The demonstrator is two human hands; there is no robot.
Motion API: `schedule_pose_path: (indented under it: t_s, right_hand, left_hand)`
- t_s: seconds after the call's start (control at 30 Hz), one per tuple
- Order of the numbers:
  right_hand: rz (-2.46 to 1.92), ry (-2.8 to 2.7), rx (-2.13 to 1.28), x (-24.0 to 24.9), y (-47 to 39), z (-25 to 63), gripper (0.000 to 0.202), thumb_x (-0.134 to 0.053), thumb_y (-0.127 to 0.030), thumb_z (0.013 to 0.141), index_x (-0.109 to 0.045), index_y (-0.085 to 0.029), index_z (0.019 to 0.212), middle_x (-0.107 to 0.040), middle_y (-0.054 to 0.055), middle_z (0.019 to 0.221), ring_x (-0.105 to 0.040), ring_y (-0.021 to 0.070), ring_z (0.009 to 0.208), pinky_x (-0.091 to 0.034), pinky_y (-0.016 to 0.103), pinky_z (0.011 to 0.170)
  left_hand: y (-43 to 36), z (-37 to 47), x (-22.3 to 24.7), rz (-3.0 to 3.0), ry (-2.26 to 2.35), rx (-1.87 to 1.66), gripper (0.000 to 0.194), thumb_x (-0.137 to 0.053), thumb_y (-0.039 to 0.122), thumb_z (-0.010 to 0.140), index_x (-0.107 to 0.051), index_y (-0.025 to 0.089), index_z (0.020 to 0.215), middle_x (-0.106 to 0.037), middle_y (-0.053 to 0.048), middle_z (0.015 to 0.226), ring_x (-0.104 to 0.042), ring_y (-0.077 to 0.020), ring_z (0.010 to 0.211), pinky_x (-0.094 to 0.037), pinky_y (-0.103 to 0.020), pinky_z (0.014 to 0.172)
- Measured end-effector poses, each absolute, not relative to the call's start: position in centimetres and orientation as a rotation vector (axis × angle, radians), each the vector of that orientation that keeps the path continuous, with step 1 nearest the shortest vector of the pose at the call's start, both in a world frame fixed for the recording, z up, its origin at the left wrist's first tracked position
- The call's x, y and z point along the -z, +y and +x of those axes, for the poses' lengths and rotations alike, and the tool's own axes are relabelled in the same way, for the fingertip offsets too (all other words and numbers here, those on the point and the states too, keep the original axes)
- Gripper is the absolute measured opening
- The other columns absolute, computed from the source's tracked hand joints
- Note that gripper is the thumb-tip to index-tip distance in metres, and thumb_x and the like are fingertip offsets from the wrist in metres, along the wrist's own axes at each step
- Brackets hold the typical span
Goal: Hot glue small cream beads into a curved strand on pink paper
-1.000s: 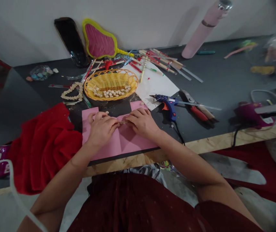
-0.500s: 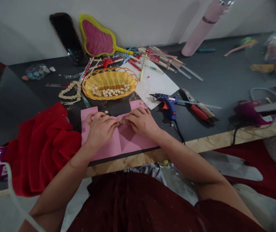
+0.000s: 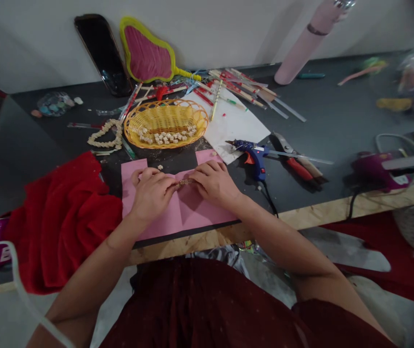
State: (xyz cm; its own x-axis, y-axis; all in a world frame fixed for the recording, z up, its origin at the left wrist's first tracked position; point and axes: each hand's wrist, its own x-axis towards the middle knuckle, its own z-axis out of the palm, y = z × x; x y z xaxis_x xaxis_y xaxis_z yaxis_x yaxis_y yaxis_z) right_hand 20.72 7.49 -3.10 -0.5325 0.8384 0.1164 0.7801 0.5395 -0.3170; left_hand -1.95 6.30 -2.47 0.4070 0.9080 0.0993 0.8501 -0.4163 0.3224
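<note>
The left hand (image 3: 152, 193) and right hand (image 3: 216, 186) pinch opposite ends of a short strip of small beige pieces (image 3: 184, 183), over creased pink paper (image 3: 161, 220) on the desk (image 3: 337, 125). Beyond them sits a yellow wicker basket (image 3: 167, 118) holding pale cubes (image 3: 169, 137); a blue glue gun (image 3: 256, 154) lies to the right.

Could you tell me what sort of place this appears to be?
It looks like a craft workspace, perhaps at home or in a small workshop: a blue glue gun lies on the dark table, near red-handled pliers and a yellow basket holding small pale pieces.
</note>
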Motion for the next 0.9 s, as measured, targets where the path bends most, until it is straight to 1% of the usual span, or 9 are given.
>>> schedule_pose_path:
  t_s: [0.17, 0.27, 0.37, 0.43, 0.6, 0.77, 0.9]
  right_hand:
    - [-1.344, -2.511, -0.354, 3.3, 7.5, 20.7, 0.026, -0.055, -0.028, 0.102, -0.073, -0.024, 0.119, -0.072, 0.009, 0.120, -0.054, 0.0280, 0.113, -0.037, 0.044, 0.094]
    - [-1.283, -2.466, -0.391, 3.7, 7.8, 21.5, 0.029, -0.055, -0.032, 0.102, -0.070, -0.022, 0.125, -0.070, 0.010, 0.125, -0.054, 0.0278, 0.116, -0.039, 0.045, 0.099]
    - [-1.217, -2.388, -0.401, 3.5, 8.0, 23.2, 0.033, -0.049, -0.026, 0.104, -0.065, -0.018, 0.131, -0.067, 0.013, 0.130, -0.054, 0.0267, 0.121, -0.039, 0.045, 0.108]
    - [-1.225, -2.318, -0.375, 2.9, 7.8, 24.6, 0.034, -0.046, -0.021, 0.103, -0.063, -0.017, 0.132, -0.067, 0.014, 0.129, -0.054, 0.0267, 0.123, -0.041, 0.046, 0.110]
    - [-1.387, -2.190, -0.265, 1.6, 5.7, 27.1, 0.034, -0.047, -0.017, 0.098, -0.064, -0.019, 0.128, -0.068, 0.015, 0.122, -0.058, 0.0300, 0.119, -0.047, 0.050, 0.105]
    - [-1.426, -2.215, -0.193, 2.8, 4.2, 27.5, 0.033, -0.052, -0.015, 0.095, -0.065, -0.019, 0.124, -0.071, 0.014, 0.116, -0.062, 0.0302, 0.111, -0.051, 0.052, 0.101]
    - [-1.374, -2.290, -0.181, 2.7, 4.6, 26.6, 0.029, -0.052, -0.021, 0.098, -0.068, -0.019, 0.123, -0.071, 0.015, 0.116, -0.062, 0.0306, 0.110, -0.053, 0.052, 0.097]
  left_hand:
    - [6.3, -2.0, 2.6, 2.463, 1.553, -0.440, 0.028, -0.054, 0.038, 0.101, -0.080, 0.027, 0.096, -0.079, -0.006, 0.102, -0.055, -0.0304, 0.106, -0.040, -0.052, 0.096]
    - [6.4, -2.1, 2.8, 2.481, 1.521, -0.453, 0.027, -0.055, 0.036, 0.101, -0.080, 0.027, 0.097, -0.078, -0.005, 0.101, -0.055, -0.0298, 0.105, -0.042, -0.050, 0.095]
    - [6.3, -2.2, 2.9, 2.489, 1.516, -0.465, 0.026, -0.055, 0.035, 0.101, -0.080, 0.027, 0.098, -0.079, -0.005, 0.101, -0.055, -0.0300, 0.105, -0.042, -0.049, 0.096]
    - [6.3, -2.1, 2.9, 2.484, 1.531, -0.470, 0.027, -0.055, 0.036, 0.101, -0.080, 0.026, 0.097, -0.079, -0.005, 0.100, -0.055, -0.0304, 0.105, -0.041, -0.050, 0.097]
    - [6.1, -2.0, 2.8, 2.440, 1.533, -0.475, 0.029, -0.053, 0.038, 0.102, -0.080, 0.026, 0.096, -0.078, -0.005, 0.104, -0.055, -0.0312, 0.108, -0.038, -0.053, 0.100]
    - [6.1, -2.0, 2.8, 2.400, 1.544, -0.466, 0.028, -0.054, 0.037, 0.101, -0.080, 0.027, 0.100, -0.079, -0.005, 0.104, -0.054, -0.0322, 0.112, -0.035, -0.055, 0.102]
    - [6.1, -2.1, 2.8, 2.402, 1.531, -0.475, 0.029, -0.054, 0.038, 0.101, -0.080, 0.026, 0.100, -0.079, -0.006, 0.104, -0.054, -0.0325, 0.111, -0.036, -0.055, 0.102]
